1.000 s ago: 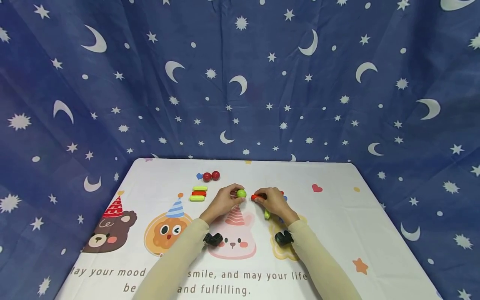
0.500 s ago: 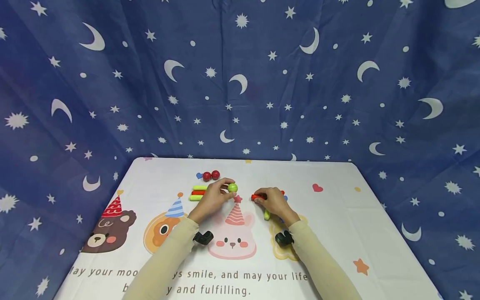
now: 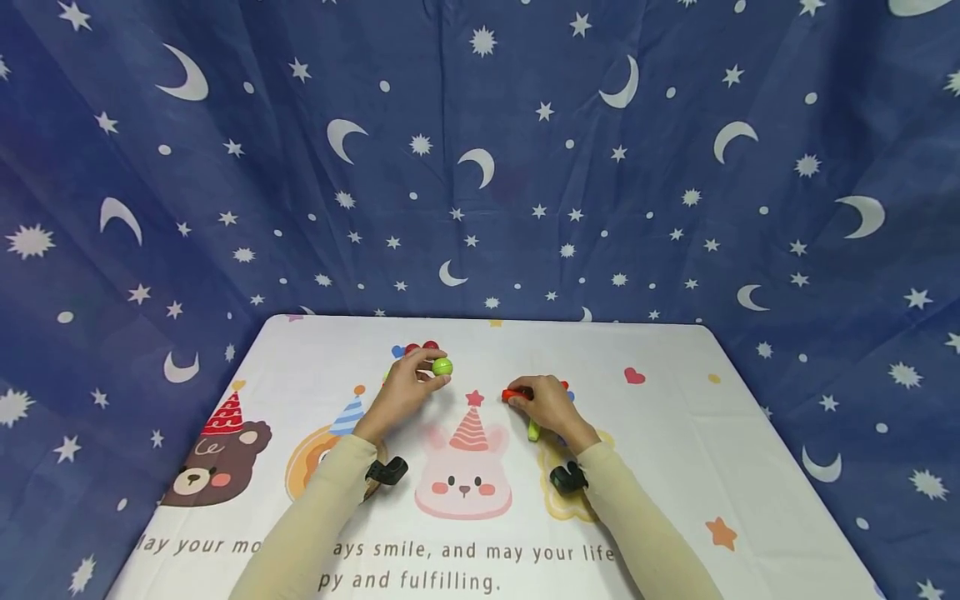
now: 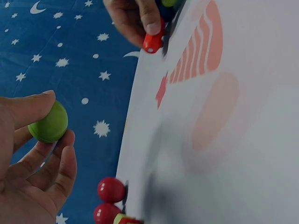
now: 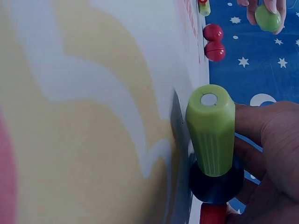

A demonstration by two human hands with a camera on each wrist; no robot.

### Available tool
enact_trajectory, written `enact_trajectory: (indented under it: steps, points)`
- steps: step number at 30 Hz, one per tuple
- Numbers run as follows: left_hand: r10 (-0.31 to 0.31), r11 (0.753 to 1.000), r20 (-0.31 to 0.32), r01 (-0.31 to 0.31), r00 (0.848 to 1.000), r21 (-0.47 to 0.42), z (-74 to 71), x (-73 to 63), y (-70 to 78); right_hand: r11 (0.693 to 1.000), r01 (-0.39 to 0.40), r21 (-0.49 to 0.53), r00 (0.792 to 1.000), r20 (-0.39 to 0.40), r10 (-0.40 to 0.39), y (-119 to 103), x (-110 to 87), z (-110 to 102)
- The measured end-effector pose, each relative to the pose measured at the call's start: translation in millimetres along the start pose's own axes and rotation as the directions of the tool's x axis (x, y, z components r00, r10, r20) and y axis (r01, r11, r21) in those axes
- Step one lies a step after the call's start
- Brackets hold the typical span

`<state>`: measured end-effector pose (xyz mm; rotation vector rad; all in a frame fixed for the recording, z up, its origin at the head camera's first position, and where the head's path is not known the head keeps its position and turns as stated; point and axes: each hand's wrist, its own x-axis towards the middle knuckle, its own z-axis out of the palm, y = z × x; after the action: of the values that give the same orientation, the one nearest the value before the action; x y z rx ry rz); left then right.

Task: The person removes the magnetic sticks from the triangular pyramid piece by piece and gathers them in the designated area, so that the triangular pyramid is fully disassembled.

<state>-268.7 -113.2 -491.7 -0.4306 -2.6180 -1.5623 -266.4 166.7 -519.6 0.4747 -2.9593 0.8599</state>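
My left hand (image 3: 401, 392) pinches a green ball (image 3: 442, 367) between thumb and fingers, raised above the table, as the left wrist view also shows. My right hand (image 3: 553, 407) grips a red rod (image 3: 515, 395) low over the table. In the right wrist view, a green rod (image 5: 211, 135) with a pale round end joins a dark ball (image 5: 216, 183), and another red piece (image 5: 213, 213) shows below it. Fingers cover part of this joined group. Two red balls (image 4: 111, 190) lie beyond my left hand, partly covered by it in the head view.
Short green and red rods (image 4: 122, 218) lie beside the red balls, mostly behind my left hand in the head view. A white cloth (image 3: 652, 467) with printed cartoon animals covers the table. A blue star-and-moon curtain (image 3: 480, 167) hangs behind its far edge.
My left hand has carried the green ball left and slightly farther away, from beside the right hand to in front of the red balls. My right hand has stayed in place.
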Motion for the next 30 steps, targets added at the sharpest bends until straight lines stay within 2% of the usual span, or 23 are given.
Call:
enact_trajectory:
  steps: [9, 19, 24, 30]
  points:
    - [-0.041, 0.999, -0.054, 0.042, 0.998, 0.01, -24.4, -0.5, -5.3, 1.0, -0.005, -0.005, 1.0, 0.001, 0.005, 1, -1.5, 1]
    - [-0.048, 0.998, -0.111, 0.052, 0.993, 0.037, -49.4, 0.8, -17.5, 1.0, 0.005, -0.007, 1.0, -0.008, -0.005, 3, 1.3, 3]
    - [-0.063, 0.995, -0.133, 0.072, 0.989, 0.066, -56.4, -0.3, -25.2, 1.0, 0.0, -0.014, 1.0, 0.013, 0.0, 5, 0.7, 4]
    - [-0.103, 0.991, -0.154, 0.114, 0.983, 0.065, -59.1, 3.7, -37.9, 1.0, 0.006, -0.008, 1.0, 0.001, -0.006, 4, 2.1, 4]
